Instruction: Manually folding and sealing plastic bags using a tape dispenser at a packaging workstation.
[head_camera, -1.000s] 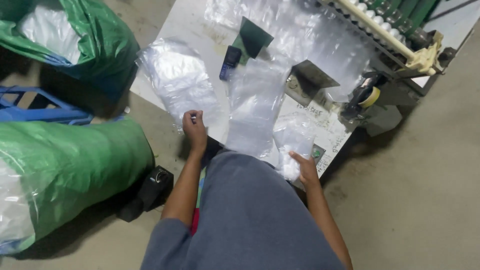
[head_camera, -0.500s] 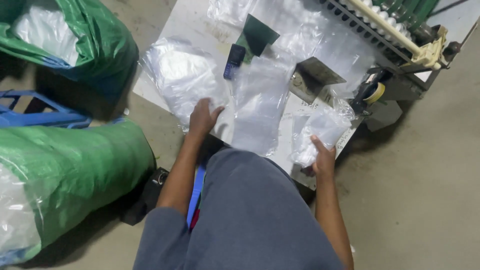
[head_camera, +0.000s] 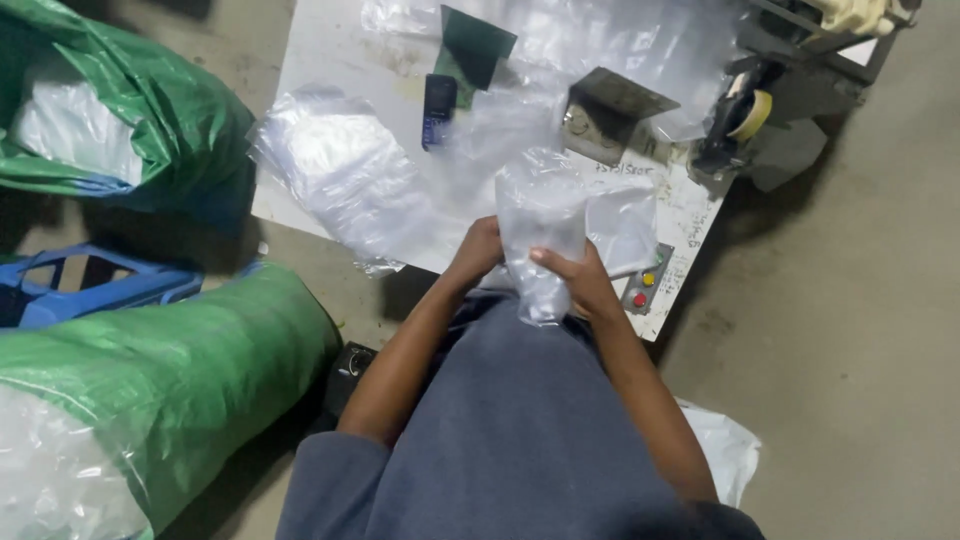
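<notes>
Your right hand (head_camera: 580, 285) has its fingers closed on a clear bag (head_camera: 540, 230), held just above the near edge of the counter (head_camera: 320, 60). Your left hand (head_camera: 478, 250) touches the bag's left side; whether its fingers pinch the film, you cannot tell from here. The film looks thin and slick, so a loose pinch could let it slide out, or a hard pull could tear it. Both forearms reach forward from your lap, elbows bent, hands close together. A pile of bags (head_camera: 340, 175) lies to the left.
</notes>
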